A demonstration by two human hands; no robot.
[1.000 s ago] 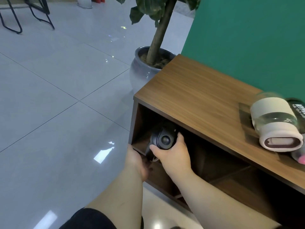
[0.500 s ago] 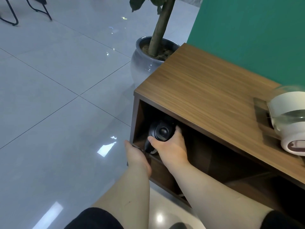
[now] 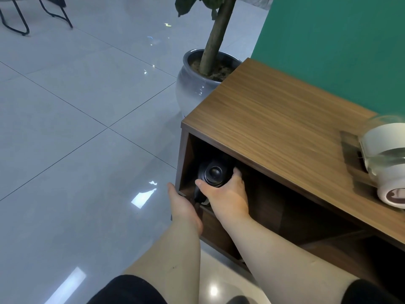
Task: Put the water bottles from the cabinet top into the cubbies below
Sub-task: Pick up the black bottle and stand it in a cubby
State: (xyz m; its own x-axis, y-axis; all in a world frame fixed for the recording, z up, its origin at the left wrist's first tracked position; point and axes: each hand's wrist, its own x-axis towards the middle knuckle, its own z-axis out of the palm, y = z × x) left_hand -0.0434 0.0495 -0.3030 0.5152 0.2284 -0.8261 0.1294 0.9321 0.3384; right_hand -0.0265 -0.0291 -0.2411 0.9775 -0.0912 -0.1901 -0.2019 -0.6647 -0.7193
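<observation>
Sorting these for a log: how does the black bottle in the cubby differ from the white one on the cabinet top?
The black bottle is dark all over; the white bottle is pale with a clear section. The black bottle sits inside the leftmost cubby; the white bottle rests on the cabinet top. The right hand is closed on the black bottle; the white bottle is untouched. Both lie on their sides.

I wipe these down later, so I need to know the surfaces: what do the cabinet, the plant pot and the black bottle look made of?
Cabinet: wood or wood-look laminate, matte, with straight brown grain lines; which of the two cannot be told. Plant pot: probably glazed ceramic, grey, with sharp glossy highlights. Black bottle: dark, smooth, faint sheen on its cap; plastic or coated metal, unclear.
</observation>
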